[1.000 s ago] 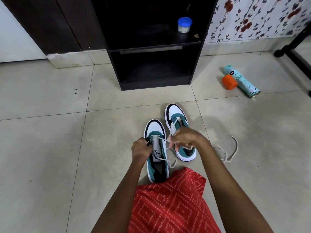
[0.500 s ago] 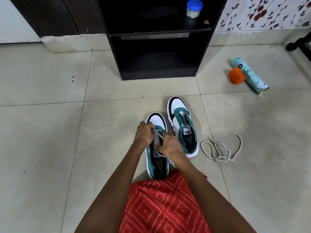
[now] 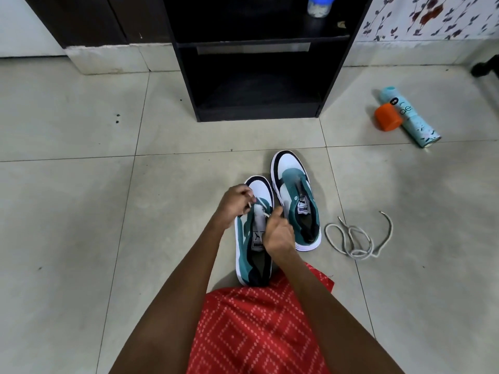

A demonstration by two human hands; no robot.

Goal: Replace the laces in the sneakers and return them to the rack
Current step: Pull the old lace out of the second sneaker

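Nearest, a red cloth w/ white diamond print (image 3: 256, 333) fills the bottom edge, and its far hem touches the heel of the near sneaker (image 3: 243, 238). That's a teal, white & black low-top standing on the pale tiled floor (image 3: 81, 211), toe pointing away. Both forearms reach over the cloth to it. The L hand (image 3: 235, 203) sits at the shoe's L edge by the toe box, its grip pinched on the tip of the threaded lace (image 3: 260, 211), a thin white cord crossing the lowest eyelets. The R hand (image 3: 278, 233) is over the tongue, its grip curled & pinching the other run of that cord.

The far sneaker (image 3: 297, 201), same colours & unlaced, stands just R of the first w/ a narrow gap between them, its toe further out. Near its heel but apart from it on the R lies the loose lace (image 3: 356, 238), a grey-white cord in slack loops. A broad run of tile spreads L of the shoes, and about one tile row separates the far toe from the black wooden rack (image 3: 189, 76). The rack's lower bay opens toward the shoes; a small blue-lidded jar (image 3: 320, 5) sits on the shelf above. Well R of the rack, a pale blue spray can (image 3: 410, 117) lies on its side, w/ an orange cap (image 3: 387, 117) touching it.
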